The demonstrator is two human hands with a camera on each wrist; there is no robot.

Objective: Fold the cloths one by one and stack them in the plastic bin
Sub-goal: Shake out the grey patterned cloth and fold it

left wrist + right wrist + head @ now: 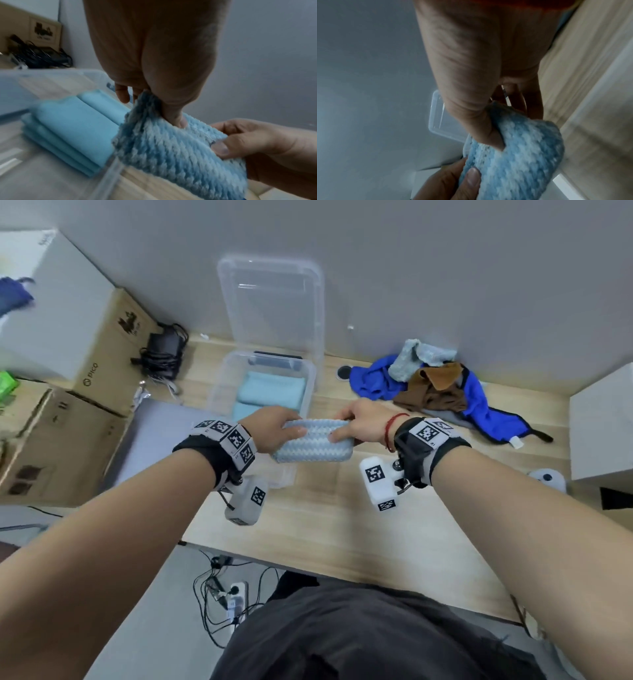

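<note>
A pale wood-grain table [342,525] stands against a plain grey wall. Both forearms reach forward side by side, wrists level, above the near edge of the clear plastic bin [310,378]. The left hand [274,428] pinches the left end of a folded cloth [313,441], thumb pressed into its top; the right hand [363,422] pinches the right end likewise. The cloth is thick and fluffy, zigzagged in light blue and white, folded into a rounded oblong. Inside the bin lie smooth pale-blue folded cloths [270,388]. Its lid [270,299] leans upright on the wall. At far right lies a crumpled pile of cloths [431,385], blue, brown and grey.
</note>
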